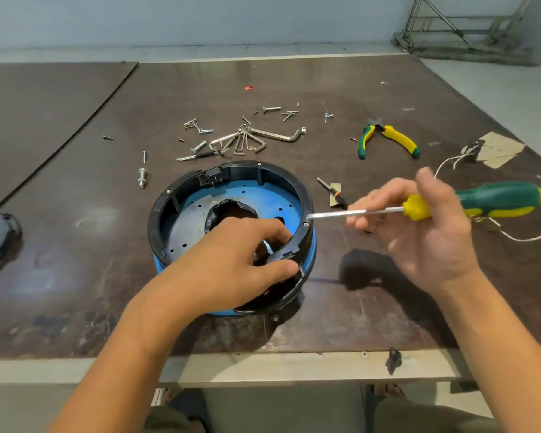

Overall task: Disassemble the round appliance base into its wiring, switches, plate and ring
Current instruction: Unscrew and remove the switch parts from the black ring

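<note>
Head: left hand (231, 260) grips round plastic base (231, 168); right hand (425, 235) holds screwdriver (497, 200).

Left hand (231, 264) and right hand (419, 235) bare; forearms uncovered. Olive-green trousers (419, 415) noted on both legs, below the near edge of the table (294, 367).

You have one round base (188, 214), two screwdrivers, a green-and-yellow screwdriver (497, 198) and a small black screwdriver (331, 189), one pair of pliers (398, 139) toward the right edge of the table (388, 98), one bunch of hex keys (247, 140), and over a dozen loose screws and bolts (270, 109).
</note>
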`<state>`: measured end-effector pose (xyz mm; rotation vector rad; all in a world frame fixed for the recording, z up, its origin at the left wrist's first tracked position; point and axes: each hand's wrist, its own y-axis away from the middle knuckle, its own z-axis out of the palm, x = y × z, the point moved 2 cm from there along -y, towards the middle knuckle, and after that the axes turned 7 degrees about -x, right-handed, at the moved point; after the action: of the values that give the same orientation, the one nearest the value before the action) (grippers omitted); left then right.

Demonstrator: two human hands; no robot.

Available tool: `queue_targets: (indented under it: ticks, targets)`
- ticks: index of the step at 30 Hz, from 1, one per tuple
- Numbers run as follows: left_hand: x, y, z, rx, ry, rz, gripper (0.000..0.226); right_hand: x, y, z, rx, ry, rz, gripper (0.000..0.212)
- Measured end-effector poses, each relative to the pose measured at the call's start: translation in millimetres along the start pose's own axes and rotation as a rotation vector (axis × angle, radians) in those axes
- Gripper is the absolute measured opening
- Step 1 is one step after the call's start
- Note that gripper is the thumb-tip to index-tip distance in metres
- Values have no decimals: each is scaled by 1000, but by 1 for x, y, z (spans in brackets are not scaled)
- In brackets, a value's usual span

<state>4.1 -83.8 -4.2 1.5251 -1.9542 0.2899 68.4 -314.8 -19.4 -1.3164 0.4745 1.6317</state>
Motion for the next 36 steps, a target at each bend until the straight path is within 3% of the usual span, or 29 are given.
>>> queue_targets:
  ticks: [3,10,15,20,24,28,32,36]
  targets:
    - [-2,-1,-2,2,1,1,26,3,3,5,-76,27,69,47]
    - [-6,-3,-3,-10,49,42,38,13,7,-1,62,98,57,16]
    - [-9,-4,-1,16,34,44,50,16,9,-4,78,105,61,19]
    - [-8,-4,-1,17,41,55,41,17,11,-8,147,98,-1,22]
    - [-7,-4,-2,21,43,56,40,18,13,-6,103,154,31,42]
    - [-7,-5,-2,41,47,75,43,24,15,1,143,96,24,35]
    - [-8,-5,-2,61,37,76,56,32,22,7,324,57,11,19]
    - [-9,-6,-1,56,43,77,59,42,33,13,428,-27,55,17]
